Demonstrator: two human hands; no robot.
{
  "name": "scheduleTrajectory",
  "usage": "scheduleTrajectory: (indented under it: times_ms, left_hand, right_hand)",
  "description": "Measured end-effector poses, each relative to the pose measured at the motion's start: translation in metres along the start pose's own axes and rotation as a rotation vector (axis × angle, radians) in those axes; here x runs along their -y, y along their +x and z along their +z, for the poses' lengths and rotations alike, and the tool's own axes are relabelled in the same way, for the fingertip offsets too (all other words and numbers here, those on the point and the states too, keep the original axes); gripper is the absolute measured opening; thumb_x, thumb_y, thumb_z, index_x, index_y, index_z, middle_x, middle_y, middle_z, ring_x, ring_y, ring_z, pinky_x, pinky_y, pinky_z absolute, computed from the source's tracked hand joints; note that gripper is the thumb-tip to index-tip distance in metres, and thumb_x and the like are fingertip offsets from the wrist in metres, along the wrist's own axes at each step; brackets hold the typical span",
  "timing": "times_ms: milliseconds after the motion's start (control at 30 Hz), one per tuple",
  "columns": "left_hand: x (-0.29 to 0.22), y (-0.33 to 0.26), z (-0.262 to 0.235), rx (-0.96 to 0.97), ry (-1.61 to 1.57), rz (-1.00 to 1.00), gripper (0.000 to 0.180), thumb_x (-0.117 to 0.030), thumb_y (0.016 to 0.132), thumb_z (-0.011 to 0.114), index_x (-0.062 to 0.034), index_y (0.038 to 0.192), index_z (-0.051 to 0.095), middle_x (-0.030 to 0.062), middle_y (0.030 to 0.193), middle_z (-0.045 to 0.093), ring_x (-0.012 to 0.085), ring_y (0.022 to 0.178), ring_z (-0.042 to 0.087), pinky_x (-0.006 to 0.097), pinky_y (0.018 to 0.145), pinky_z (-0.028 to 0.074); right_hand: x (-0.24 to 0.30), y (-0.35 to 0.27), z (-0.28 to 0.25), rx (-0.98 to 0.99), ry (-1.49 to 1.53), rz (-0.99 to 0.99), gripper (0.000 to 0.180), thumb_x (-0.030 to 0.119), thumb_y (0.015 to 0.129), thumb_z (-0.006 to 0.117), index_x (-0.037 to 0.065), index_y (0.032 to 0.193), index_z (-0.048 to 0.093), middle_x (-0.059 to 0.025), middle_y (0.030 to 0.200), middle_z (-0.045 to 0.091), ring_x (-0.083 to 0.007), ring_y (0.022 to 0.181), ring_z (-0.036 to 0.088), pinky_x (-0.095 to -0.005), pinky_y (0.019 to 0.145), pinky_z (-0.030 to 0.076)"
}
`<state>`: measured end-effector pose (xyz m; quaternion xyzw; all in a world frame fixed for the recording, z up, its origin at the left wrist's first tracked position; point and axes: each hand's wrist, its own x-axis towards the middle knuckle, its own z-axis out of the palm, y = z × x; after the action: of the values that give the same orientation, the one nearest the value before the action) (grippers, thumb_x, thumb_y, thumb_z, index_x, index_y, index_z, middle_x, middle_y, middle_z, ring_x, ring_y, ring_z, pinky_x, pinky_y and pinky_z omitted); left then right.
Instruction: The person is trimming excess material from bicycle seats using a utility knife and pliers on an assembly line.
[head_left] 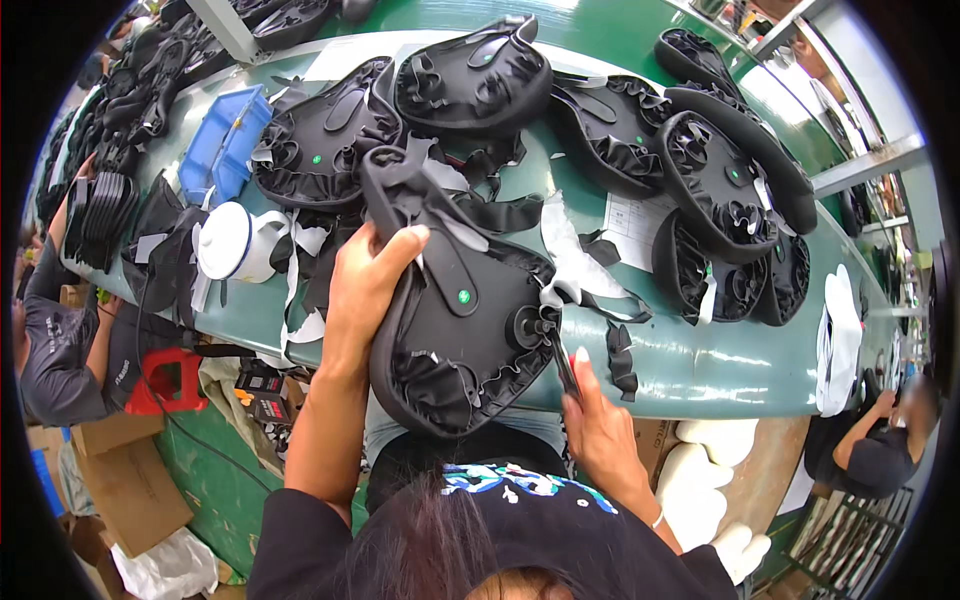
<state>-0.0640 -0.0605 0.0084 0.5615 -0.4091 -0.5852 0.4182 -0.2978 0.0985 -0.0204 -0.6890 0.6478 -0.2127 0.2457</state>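
A black padded saddle (440,330) lies underside up against the table's near edge, its gathered cover edge ruffled along the rim. My left hand (370,285) is closed around its left side, the thumb over the edge. At the saddle's lower right, beside a round black fitting (530,326), my right hand (596,425) grips a slim dark hand tool (567,368). The tool's tip meets the gathered cover there; its exact kind is hard to make out. A green dot (463,296) marks the saddle's base. Loose black and white scraps (575,250) lie just beyond it.
More black saddles (330,135) lie around the far side and right of the green table (700,370). A lidded white mug (235,243) and a blue bin (222,145) stand at left. White gloves (838,340) lie at the right edge. Other people work at both sides.
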Motion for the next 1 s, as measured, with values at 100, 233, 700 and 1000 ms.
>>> scheduleTrajectory:
  times_ms: [100,233,700,1000]
  left_hand:
    - [0.007,-0.013,-0.006,-0.05,-0.022,0.015,0.04,-0.029,0.08,0.064,0.003,0.103,0.056,0.0042,0.086,0.057,0.0096,0.072,0.053,0.024,0.064,0.045]
    - [0.021,-0.026,-0.006,-0.088,-0.108,0.002,0.04,-0.029,0.081,0.062,0.0027,0.105,0.054,0.0048,0.091,0.055,0.0099,0.08,0.052,0.024,0.069,0.043]
    - [0.026,0.024,0.058,0.299,0.879,0.932,0.022,-0.027,0.076,0.065,-0.0064,0.08,0.058,0.0094,0.078,0.058,0.0292,0.077,0.053,0.04,0.069,0.039]
    - [0.005,0.024,0.069,0.291,0.533,0.369,0.037,-0.03,0.086,0.058,-0.0022,0.062,0.055,0.0111,0.06,0.053,0.0225,0.059,0.049,0.036,0.059,0.038]
  right_hand:
    - [-0.014,0.002,-0.015,-0.02,0.098,-0.091,0.056,0.007,0.086,0.06,0.006,0.137,0.037,-0.0229,0.103,0.064,-0.039,0.082,0.066,-0.0385,0.069,0.055]
    - [0.003,0.067,-0.018,-0.266,0.434,-0.145,0.062,0.002,0.08,0.068,0.005,0.134,0.04,-0.018,0.119,0.06,-0.0257,0.093,0.067,-0.0335,0.075,0.052]
    - [0.009,0.098,-0.044,-0.177,0.389,-0.163,0.057,0.011,0.08,0.069,0.004,0.13,0.042,-0.019,0.11,0.062,-0.0338,0.091,0.065,-0.0345,0.08,0.05]
    - [-0.03,0.076,-0.045,-0.073,-0.369,-0.376,0.054,0.01,0.083,0.06,0.018,0.135,0.046,-0.0074,0.06,0.047,-0.0269,0.046,0.052,-0.0397,0.043,0.042]
